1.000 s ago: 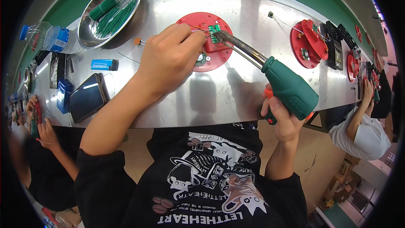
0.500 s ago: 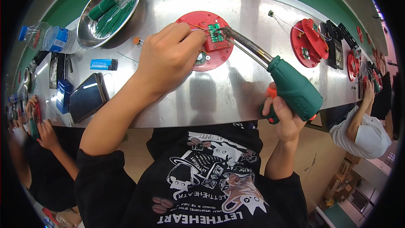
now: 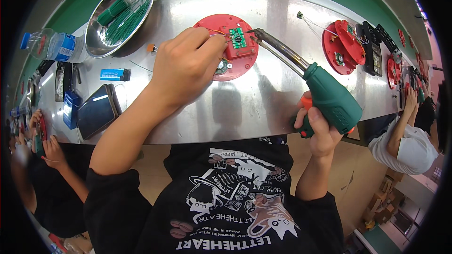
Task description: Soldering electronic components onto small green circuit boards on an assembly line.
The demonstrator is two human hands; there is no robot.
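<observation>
My right hand (image 3: 321, 129) is wrapped round a green soldering gun (image 3: 333, 98) with an orange trigger. Its dark metal tip (image 3: 256, 33) points left and hovers just right of a small green circuit board (image 3: 237, 38), apart from it. The board sits on a raised red block on a round red plastic housing (image 3: 245, 63), lying on the metal table. Over the housing's left part, my left hand (image 3: 190, 61) is closed in a pinch. Thin coloured wires (image 3: 217, 33) run from its fingers to the board; the fingertips themselves are mostly hidden.
At the back left stand a steel bowl (image 3: 94, 33) of green wires and a plastic bottle (image 3: 63, 46). A blue lighter (image 3: 115, 75) and a dark wallet (image 3: 98, 111) lie left of my forearm. Another red housing (image 3: 336, 49) lies right. Co-workers sit on both sides.
The soldering gun's tip has drawn back to the right, off the circuit board, which now shows more fully. My left hand keeps its pinch by the housing.
</observation>
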